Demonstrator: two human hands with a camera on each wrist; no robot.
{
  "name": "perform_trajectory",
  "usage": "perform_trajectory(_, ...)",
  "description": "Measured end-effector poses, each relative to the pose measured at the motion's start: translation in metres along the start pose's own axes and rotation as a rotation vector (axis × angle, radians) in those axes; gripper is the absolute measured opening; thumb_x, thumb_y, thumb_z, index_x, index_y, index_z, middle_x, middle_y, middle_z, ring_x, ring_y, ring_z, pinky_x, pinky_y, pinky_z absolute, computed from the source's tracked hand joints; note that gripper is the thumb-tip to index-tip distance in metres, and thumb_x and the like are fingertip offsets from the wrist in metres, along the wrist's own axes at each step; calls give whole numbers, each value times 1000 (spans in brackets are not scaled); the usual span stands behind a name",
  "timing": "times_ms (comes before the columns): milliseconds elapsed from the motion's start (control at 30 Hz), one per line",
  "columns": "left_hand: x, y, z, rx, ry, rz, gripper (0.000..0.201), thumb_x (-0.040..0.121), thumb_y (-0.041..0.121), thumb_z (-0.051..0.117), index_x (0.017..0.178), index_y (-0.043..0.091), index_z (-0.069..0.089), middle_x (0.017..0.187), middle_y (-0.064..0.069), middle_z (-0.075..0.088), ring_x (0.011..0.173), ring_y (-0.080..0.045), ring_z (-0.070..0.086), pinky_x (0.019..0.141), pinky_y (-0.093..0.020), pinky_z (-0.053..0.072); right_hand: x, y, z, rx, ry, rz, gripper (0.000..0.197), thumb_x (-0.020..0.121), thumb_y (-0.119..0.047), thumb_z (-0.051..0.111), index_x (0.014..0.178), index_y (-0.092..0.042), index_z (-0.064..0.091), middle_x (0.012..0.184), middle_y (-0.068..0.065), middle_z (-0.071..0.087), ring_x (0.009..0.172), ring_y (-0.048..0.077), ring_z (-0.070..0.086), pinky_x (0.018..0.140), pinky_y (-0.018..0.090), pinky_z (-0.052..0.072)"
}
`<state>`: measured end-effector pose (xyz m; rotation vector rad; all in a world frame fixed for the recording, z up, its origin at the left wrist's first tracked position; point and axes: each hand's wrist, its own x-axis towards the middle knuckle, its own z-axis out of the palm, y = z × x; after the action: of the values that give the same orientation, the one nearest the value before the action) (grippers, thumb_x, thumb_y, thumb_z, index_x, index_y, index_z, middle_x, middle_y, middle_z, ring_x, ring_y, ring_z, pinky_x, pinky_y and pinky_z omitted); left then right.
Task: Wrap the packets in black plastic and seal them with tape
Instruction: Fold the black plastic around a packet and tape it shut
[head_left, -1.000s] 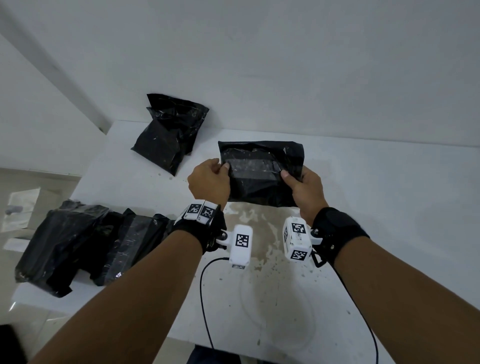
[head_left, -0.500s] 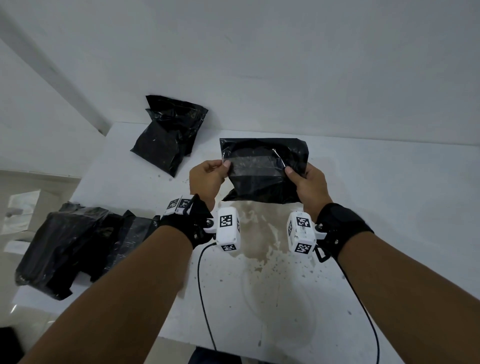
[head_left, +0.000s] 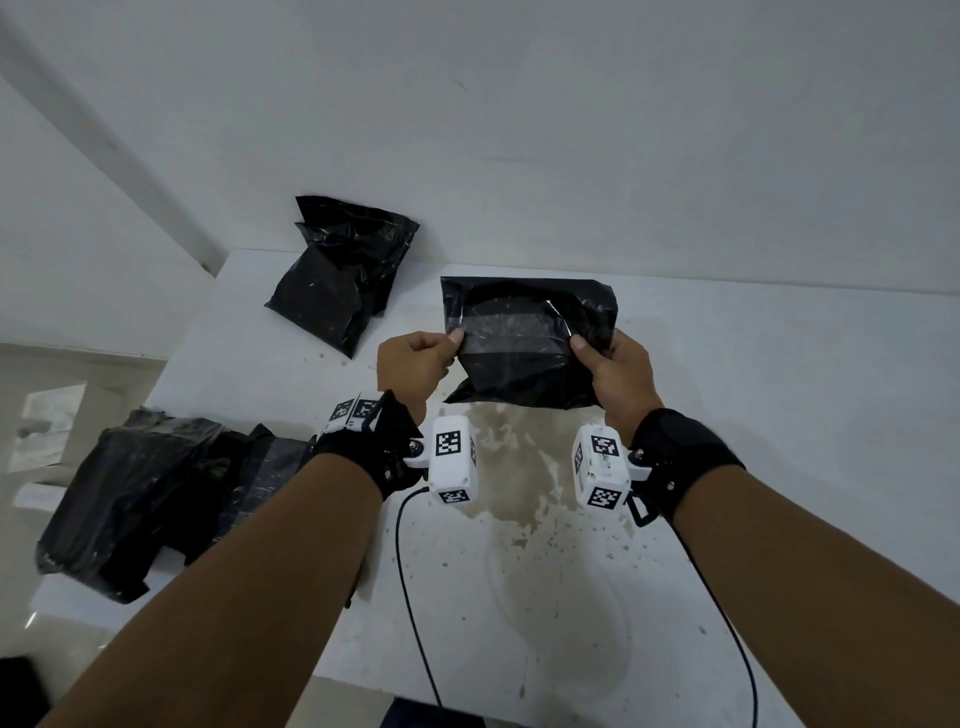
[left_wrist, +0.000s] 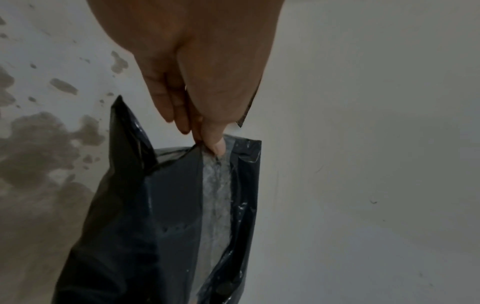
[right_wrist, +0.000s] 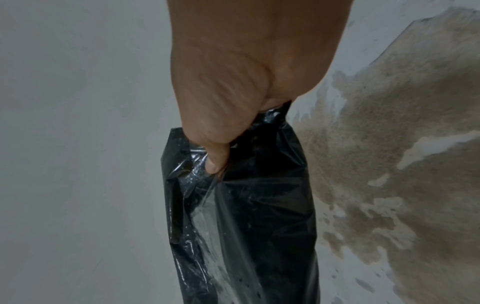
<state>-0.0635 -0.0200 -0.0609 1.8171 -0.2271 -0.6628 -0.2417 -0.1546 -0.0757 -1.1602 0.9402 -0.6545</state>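
Both hands have lifted the black-wrapped packet (head_left: 524, 343) higher.

The black plastic packet (head_left: 524, 358) is sitting just above the middle of the head view, held up off the stained white table (head_left: 779, 415) and tilting toward the camera. A strip of clear tape (head_left: 511, 332) is running across its face, glinting in the light (in the left wrist view it is showing as a pale, wrinkled band (left_wrist: 215, 195)). The left hand (head_left: 413, 364) is pinching the strip's left end at the packet's edge, and the right hand (head_left: 618, 371) is gripping the packet's right side, its thumb pressing on the film (right_wrist: 207, 216). The lower left corner is hanging loose and pointing downward.
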Motion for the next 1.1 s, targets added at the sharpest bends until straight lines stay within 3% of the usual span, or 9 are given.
perform_trajectory(233, -7, 0, -3, 77, -89, -11, 32, 89, 32, 73, 66, 11, 63, 63, 3, 63, 58, -9, 55, 62, -23, 47, -1, -2, -5, -24, 17, -3, 16, 96, -9, 61, 110, -3, 68, 99, 5, 72, 94, 19, 68, 86, 29, 56)
perform_trajectory(333, -11, 6, -5, 120, -111, 4, 40, 91, 40, 69, 69, 7, 64, 60, 1, 62, 57, -11, 55, 65, -27, 48, -2, -5, -4, -19, 25, -4, 15, 96, -10, 61, 109, -5, 68, 97, 3, 72, 91, 18, 68, 79, 23, 57)
perform_trajectory(400, -10, 11, -7, 180, -85, 23, 45, 90, 48, 66, 78, 4, 65, 68, -2, 65, 64, -15, 58, 69, -31, 51, -3, -8, -2, -5, 25, -5, 15, 96, -9, 61, 109, -5, 67, 94, 1, 72, 89, 17, 68, 76, 23, 56)
perform_trajectory(500, -8, 17, -8, 126, -80, -13, 58, 86, 61, 64, 113, 10, 61, 101, -3, 68, 87, -16, 65, 81, -34, 53, -4, -12, 1, 15, 8, 3, 15, 97, -8, 60, 109, -4, 67, 94, 2, 72, 88, 17, 68, 77, 24, 57)
perform_trajectory(600, -16, 24, -1, 8, -271, -103, 65, 86, 61, 63, 134, 18, 50, 124, 0, 64, 107, -18, 65, 90, -34, 51, -7, -14, 4, 50, -10, 16, 10, 96, -9, 62, 102, -9, 69, 95, 4, 73, 93, 21, 69, 85, 33, 57)
perform_trajectory(733, -29, 24, 6, 5, -413, -9, 39, 90, 34, 70, 124, 18, 62, 114, -2, 73, 104, -22, 70, 85, -39, 58, -9, -17, 4, 78, -30, 55, 11, 95, -16, 64, 103, -11, 71, 101, 7, 74, 99, 24, 70, 88, 39, 56)
perform_trajectory(867, -34, 23, 8, -58, -416, 9, 33, 90, 14, 70, 121, 6, 63, 109, -11, 74, 97, -29, 72, 73, -37, 59, -14, -21, -4, 143, -98, 136, 41, 85, -38, 75, 115, -11, 70, 112, 9, 73, 106, 28, 69, 95, 46, 54)
perform_trajectory(1000, -46, 31, 12, -101, -347, -72, 28, 101, 32, 54, 120, 13, 63, 100, 0, 73, 91, -19, 71, 67, -30, 59, -21, -24, -8, 57, -64, 145, 19, 91, -23, 71, 103, -10, 73, 102, 11, 75, 98, 28, 72, 88, 40, 58)
perform_trajectory(1100, -51, 34, 7, -92, -310, -72, 29, 104, 34, 47, 116, 13, 63, 98, 1, 73, 88, -17, 71, 65, -30, 59, -26, -28, -7, 114, -96, 149, 20, 92, -22, 69, 106, -8, 72, 104, 12, 75, 99, 28, 71, 83, 37, 59)
